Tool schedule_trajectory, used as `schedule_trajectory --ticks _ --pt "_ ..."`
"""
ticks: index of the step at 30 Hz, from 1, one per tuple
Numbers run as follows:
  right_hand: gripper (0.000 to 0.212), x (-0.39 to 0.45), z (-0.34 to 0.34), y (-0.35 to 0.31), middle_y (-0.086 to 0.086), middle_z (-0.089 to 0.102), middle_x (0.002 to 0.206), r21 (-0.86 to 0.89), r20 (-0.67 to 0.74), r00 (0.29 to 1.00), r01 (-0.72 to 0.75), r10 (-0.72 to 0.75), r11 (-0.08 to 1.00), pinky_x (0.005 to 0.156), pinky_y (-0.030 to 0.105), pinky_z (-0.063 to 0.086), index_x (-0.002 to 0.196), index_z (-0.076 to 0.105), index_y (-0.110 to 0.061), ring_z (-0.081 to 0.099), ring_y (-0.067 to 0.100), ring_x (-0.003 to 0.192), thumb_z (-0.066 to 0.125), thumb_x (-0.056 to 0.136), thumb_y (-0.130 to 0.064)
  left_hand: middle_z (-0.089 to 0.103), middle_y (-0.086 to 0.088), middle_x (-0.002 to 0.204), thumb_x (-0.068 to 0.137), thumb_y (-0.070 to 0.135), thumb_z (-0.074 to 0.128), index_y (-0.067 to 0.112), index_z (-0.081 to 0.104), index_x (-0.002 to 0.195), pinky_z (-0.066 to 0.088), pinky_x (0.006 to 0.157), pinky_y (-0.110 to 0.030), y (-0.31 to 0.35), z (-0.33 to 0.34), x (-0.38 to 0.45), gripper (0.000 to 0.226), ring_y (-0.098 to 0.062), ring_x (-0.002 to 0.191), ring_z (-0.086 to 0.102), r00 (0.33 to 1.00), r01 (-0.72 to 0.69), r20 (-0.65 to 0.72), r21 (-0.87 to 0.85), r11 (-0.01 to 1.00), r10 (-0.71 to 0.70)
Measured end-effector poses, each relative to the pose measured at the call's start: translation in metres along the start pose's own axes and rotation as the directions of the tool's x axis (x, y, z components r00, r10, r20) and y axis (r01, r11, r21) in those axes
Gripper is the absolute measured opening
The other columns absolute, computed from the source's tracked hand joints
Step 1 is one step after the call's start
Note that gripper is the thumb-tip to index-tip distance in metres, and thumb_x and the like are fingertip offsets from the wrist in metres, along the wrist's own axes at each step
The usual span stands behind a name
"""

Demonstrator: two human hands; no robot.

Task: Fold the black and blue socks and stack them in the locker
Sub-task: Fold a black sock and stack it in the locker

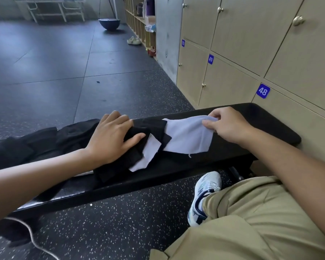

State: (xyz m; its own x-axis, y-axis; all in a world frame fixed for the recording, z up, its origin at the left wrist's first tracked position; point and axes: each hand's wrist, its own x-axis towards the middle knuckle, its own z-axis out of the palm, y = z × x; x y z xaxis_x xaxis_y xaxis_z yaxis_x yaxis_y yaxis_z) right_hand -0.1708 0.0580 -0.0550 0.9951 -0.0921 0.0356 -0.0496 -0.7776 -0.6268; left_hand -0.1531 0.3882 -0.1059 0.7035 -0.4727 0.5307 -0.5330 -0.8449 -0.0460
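The left hand (pixel 112 136) lay flat, fingers straight, pressing the black socks (pixel 120 164) onto the tabletop (pixel 176 177), its grip released. Rightward, the right hand (pixel 227 124) pinched the far edge of the blue sock (pixel 188 136), lifting it. Risk judged: pulling it could drag the overlapped pile off the front edge; the lockers (pixel 233 81) stood closed

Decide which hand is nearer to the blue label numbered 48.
Right. The right hand pinches the light blue sock just below the label; the left hand presses the black socks farther away.
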Motion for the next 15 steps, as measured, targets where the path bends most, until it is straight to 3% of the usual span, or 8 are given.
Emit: schedule_trajectory --ticks 4,9,12,15 --pt "0.021 0.002 -0.01 0.008 0.006 0.066 0.101 0.016 -0.163 0.986 -0.041 0.043 0.999 0.075 0.031 0.041 0.106 0.068 -0.011 0.06 0.025 0.095 0.059 0.1 -0.029 0.043 0.01 0.069 0.098 0.058 0.043 0.018 0.042 0.067 0.031 0.08 -0.032 0.001 -0.007 0.008 0.05 -0.02 0.083 0.045 0.998 0.045 -0.039 -0.125 0.991 -0.05" --pt "0.023 0.004 -0.023 0.016 0.008 0.063 0.103 0.046 -0.314 0.946 -0.073 0.083 0.996 0.076 0.03 0.039 0.111 0.064 -0.006 0.055 0.025 0.093 0.055 0.102 -0.025 0.046 0.001 0.057 0.095 0.057 0.042 0.012 0.043 0.059 0.025 0.073 -0.033 0.011 -0.026 0.032 0.057 -0.02 0.069 0.042 0.976 0.19 -0.047 -0.308 0.932 -0.215" --pt "0.017 0.007 -0.034 0.023 0.006 0.059 0.092 0.067 -0.358 0.926 -0.105 0.122 0.992 0.071 0.028 0.038 0.096 0.06 -0.008 0.054 0.026 0.09 0.055 0.102 -0.023 0.041 0.0 0.051 0.099 0.055 0.046 0.016 0.038 0.057 0.023 0.06 -0.038 0.024 -0.034 0.053 0.058 -0.015 0.054 0.04 0.957 0.253 -0.038 -0.371 0.894 -0.287" --pt "0.032 0.009 -0.046 0.031 0.002 0.051 0.08 0.048 -0.385 0.911 -0.139 0.147 0.989 0.056 0.027 0.032 0.072 0.043 -0.02 0.051 0.027 0.083 0.057 0.101 -0.023 0.038 0.003 0.049 0.102 0.049 0.051 0.02 0.037 0.055 0.03 0.051 -0.034 0.037 -0.03 0.078 0.057 -0.012 0.048 0.039 0.941 0.303 0.003 -0.452 0.839 -0.339"
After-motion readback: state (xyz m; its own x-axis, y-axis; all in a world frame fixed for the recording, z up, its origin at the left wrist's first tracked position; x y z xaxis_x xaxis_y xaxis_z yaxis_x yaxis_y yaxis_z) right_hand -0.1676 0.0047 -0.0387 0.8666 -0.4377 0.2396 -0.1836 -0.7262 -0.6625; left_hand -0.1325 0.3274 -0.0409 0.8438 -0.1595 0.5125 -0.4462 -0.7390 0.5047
